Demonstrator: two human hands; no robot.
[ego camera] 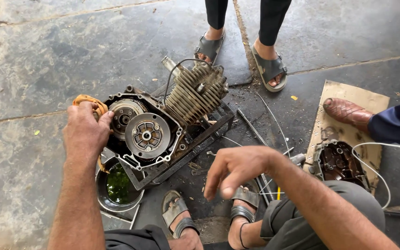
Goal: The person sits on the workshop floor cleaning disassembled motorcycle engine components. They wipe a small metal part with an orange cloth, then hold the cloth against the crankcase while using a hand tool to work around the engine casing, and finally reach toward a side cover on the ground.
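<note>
Stained stone floor with an opened engine at its middle

The floor (38,60) is grey stone slabs with dark oil stains and pale joints. The engine (163,125), finned cylinder uppermost and clutch side open, sits in a dark metal frame (195,143) on the slabs. Just below-left of the engine lies a round black pan (116,187) holding green liquid. To the right of the engine lie thin rods and wires (255,134), and farther right a piece of cardboard (362,102) carrying a dark engine cover (339,162). Beyond the engine stand two sandalled feet (241,55) of another person.
</note>
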